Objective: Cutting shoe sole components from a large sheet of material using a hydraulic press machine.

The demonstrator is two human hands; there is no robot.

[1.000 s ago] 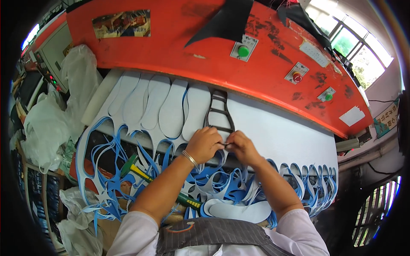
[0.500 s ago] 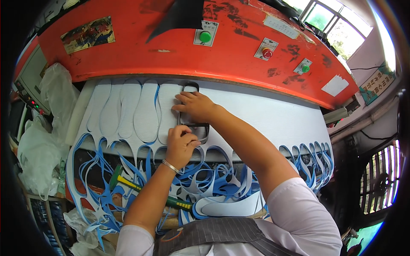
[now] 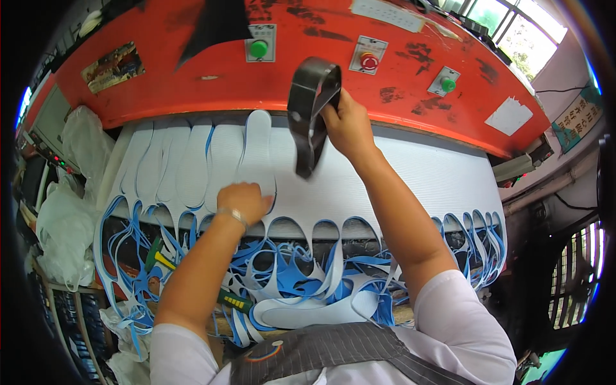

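My right hand [image 3: 350, 125] grips a black sole-shaped cutting die [image 3: 311, 119], held upright in the air above a white ribbed foam sheet [image 3: 385, 173]. Low over the sheet, my left hand [image 3: 242, 200] is closed, its fingers curled at the lower end of a cut shoe sole [image 3: 258, 144]. What those fingers hold, if anything, is hidden. That sole's rounded tip projects past the sheet's far edge. Left of it, several sole outlines are cut side by side, with blue showing along some edges.
The red machine front [image 3: 212, 80] spans the back, with a green button [image 3: 258, 49] and a red button [image 3: 369, 61]. Blue and white offcut strips [image 3: 289, 266] hang nearest me. A green-and-yellow-handled hammer [image 3: 234, 301] lies among them. Plastic bags [image 3: 64, 224] sit at left.
My right hand has raised the cutting die off the sheet, uncovering the sole beneath. My left hand has shifted slightly left and down. The view has turned a little.
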